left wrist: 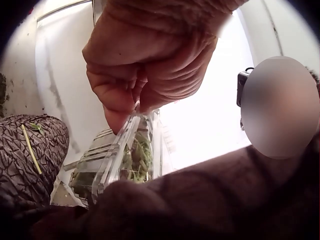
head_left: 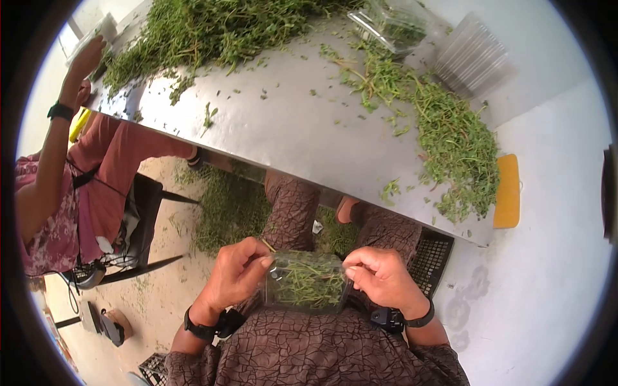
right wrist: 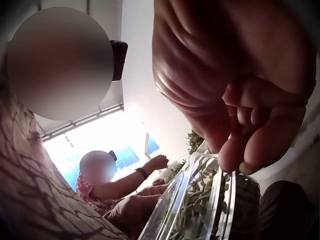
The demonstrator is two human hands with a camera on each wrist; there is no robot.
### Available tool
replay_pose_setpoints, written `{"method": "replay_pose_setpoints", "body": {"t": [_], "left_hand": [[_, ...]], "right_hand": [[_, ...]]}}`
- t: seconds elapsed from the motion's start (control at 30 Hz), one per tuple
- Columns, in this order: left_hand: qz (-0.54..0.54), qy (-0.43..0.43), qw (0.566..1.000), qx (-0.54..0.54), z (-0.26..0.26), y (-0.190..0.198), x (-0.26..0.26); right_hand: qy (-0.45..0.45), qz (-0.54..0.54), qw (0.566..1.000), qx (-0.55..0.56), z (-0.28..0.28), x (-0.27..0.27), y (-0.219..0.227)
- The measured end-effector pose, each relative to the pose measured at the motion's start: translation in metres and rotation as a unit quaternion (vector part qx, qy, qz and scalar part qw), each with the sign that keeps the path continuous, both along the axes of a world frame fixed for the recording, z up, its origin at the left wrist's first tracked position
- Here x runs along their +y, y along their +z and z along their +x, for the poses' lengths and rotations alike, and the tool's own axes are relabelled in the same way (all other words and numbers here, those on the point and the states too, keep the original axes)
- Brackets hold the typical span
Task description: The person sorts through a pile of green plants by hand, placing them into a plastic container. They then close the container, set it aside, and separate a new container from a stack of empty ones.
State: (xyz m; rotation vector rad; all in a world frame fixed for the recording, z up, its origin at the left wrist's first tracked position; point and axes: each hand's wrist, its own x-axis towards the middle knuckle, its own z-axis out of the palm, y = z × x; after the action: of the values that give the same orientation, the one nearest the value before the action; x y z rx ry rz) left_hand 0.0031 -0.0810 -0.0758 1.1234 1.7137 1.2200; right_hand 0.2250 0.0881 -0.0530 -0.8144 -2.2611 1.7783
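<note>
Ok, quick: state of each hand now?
Left hand: pinches the clear herb box at its left edge.
Right hand: pinches the box's right edge.

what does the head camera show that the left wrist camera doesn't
Only the head view shows the steel table strewn with green herb sprigs, a stack of clear containers, the right hand and a seated second person. Only the left wrist view shows, close up, the fingers pinching the container's edge. Both show the left hand holding the clear herb-filled container.
</note>
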Motion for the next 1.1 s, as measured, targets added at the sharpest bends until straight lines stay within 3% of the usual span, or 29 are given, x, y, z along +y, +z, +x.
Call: {"method": "replay_pose_setpoints", "body": {"t": [0.07,0.17,0.23,0.33,0.63,0.83,0.9,1.1], "left_hand": [[-0.037,0.012,0.999,-0.034,0.0,0.004,0.001],[-0.025,0.008,0.999,-0.034,0.002,0.004,0.002],[-0.014,0.012,0.999,-0.033,0.003,0.004,0.003],[-0.013,-0.002,1.0,0.003,0.003,0.005,0.006],[-0.014,-0.004,0.999,-0.043,0.001,-0.003,0.003],[-0.011,0.003,1.0,-0.024,0.001,-0.005,0.006],[0.008,0.002,1.0,0.019,0.001,-0.005,0.007],[-0.025,0.01,0.998,-0.053,0.002,-0.004,0.003]], "right_hand": [[0.009,0.007,1.0,0.008,0.002,0.001,-0.001],[-0.03,-0.038,0.999,0.018,0.003,-0.003,0.002],[-0.013,-0.026,0.999,-0.023,0.004,0.0,0.003],[-0.013,-0.005,1.0,0.009,0.006,-0.001,-0.001],[-0.004,-0.03,1.0,0.0,0.005,0.003,-0.006],[-0.012,0.019,1.0,-0.007,0.0,0.002,-0.01],[-0.017,0.01,1.0,-0.018,-0.001,0.0,-0.009],[-0.015,-0.08,0.997,0.004,0.007,0.0,-0.002]]}}
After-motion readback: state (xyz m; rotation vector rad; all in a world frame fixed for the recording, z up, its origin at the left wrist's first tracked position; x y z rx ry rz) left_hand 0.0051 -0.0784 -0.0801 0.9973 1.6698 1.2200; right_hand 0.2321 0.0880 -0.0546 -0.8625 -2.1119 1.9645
